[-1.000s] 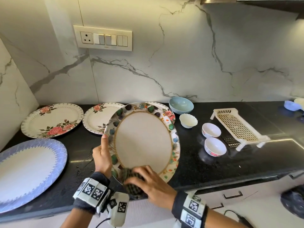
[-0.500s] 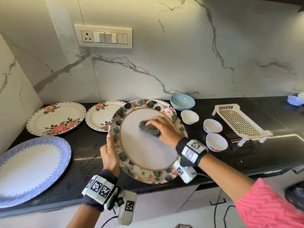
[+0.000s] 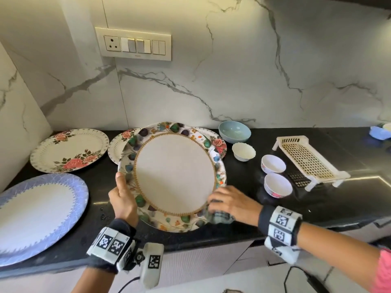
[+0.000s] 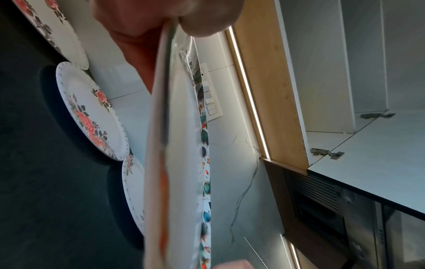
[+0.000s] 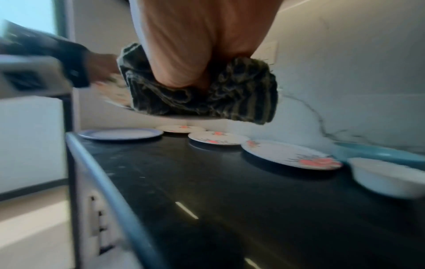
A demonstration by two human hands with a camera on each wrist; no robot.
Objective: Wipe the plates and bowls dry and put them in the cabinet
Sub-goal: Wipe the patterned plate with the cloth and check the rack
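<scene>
Cloth [image 3: 220, 216] against leaf-rimmed plate [image 3: 175, 174] rim

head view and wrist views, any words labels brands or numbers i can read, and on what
No readable words, brands or numbers in any view.
Switch panel: a small mark along its lower edge, too small to read.
Wrist bands by the left hand and right hand: square black-and-white coded markers, not text.
Plates, bowls and drying rack: patterns only, no lettering.
</scene>
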